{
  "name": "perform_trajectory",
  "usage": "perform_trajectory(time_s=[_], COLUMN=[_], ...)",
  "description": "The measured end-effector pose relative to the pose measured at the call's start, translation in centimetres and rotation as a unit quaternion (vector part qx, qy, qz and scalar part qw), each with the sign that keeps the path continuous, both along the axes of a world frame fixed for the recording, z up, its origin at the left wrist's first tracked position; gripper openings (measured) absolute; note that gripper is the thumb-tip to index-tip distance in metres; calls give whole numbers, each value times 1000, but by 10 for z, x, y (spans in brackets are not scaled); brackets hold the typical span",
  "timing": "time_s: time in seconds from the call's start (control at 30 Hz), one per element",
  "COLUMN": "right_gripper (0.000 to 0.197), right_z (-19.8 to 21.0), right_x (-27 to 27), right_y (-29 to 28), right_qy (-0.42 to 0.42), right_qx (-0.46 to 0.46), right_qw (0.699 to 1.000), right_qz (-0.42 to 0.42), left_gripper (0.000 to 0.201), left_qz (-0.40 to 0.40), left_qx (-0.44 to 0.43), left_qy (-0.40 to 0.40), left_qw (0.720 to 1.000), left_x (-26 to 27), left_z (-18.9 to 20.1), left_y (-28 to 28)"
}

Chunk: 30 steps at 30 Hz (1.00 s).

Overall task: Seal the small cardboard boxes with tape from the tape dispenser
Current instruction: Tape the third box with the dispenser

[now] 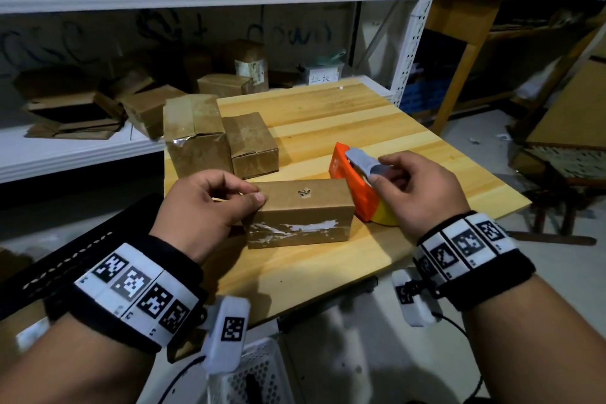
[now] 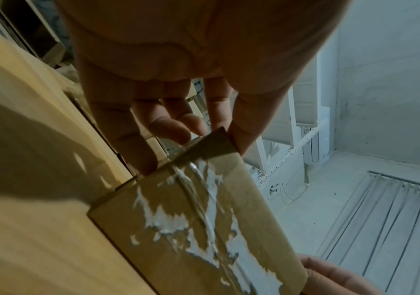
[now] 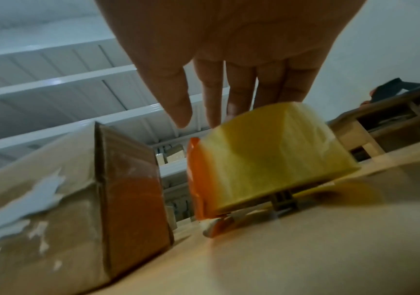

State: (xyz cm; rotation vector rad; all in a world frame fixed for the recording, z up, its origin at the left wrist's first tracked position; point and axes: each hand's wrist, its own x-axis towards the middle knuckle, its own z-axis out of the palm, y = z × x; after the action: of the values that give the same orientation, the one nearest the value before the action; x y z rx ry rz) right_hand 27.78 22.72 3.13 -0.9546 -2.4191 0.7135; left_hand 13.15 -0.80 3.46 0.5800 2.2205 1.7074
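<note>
Left hand [image 1: 196,207] pinched the cardboard box [image 1: 301,213] at its end — right hand [image 1: 423,190], fingers loosely curled, reached over the tape dispenser [image 1: 357,187], grip unclear.

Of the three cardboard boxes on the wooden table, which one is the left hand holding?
The nearest box, with torn white label residue on its front and a small hole on top. The left hand grips its left end; the other two stand untouched behind it.

By our left hand [image 1: 200,207] we see a brown cardboard box [image 1: 301,216] with torn white patches; under our right hand [image 1: 419,190], an orange tape dispenser [image 1: 360,193], yellowish roll.
</note>
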Motion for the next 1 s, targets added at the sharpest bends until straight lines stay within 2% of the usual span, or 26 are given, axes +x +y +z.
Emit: perform_trajectory(time_s=[0.07, 0.23, 0.3, 0.4, 0.5, 0.63, 0.7, 0.8, 0.9, 1.0], right_gripper=[47, 65, 70, 65, 55, 38, 31, 31, 36, 32], right_z=[0, -2, -2, -1, -1, 0, 4, 14, 30, 38], right_x=[-3, -8, -9, -9, -9, -8, -6, 0, 10, 16], right_y=[-3, -5, -5, -4, -2, 7, 12, 19, 15, 12], right_qy=[-27, -156, -167, -158, -100, 32, 98, 190, 249, 303], right_qx=[27, 105, 104, 95, 79, 50, 29, 15, -1, -22], right_qw=[999, 982, 980, 983, 992, 998, 993, 978, 967, 953], right_qz=[11, 11, 13, 8, -5, -33, -61, -81, -55, 1], left_gripper=[13, 14, 21, 35, 35, 20, 17, 14, 20, 24], left_qz=[0, 1, 1, 0, -4, -1, 6, 52, 85, 73], left_qx=[-7, -12, -14, -11, -9, -14, -10, 38, 90, 121], left_qy=[8, 26, 27, 25, 34, 29, 33, 59, 79, 48], left_qw=[1000, 1000, 1000, 1000, 999, 999, 999, 996, 989, 989], left_x=[0, 1, 3, 7, 7, 5, 6, 6, 3, 1], left_z=[0, 1, 3, 6, 6, 4, 4, 4, 9, 15], left_y=[0, 1, 1, 0, 0, 0, 0, 0, -3, -5])
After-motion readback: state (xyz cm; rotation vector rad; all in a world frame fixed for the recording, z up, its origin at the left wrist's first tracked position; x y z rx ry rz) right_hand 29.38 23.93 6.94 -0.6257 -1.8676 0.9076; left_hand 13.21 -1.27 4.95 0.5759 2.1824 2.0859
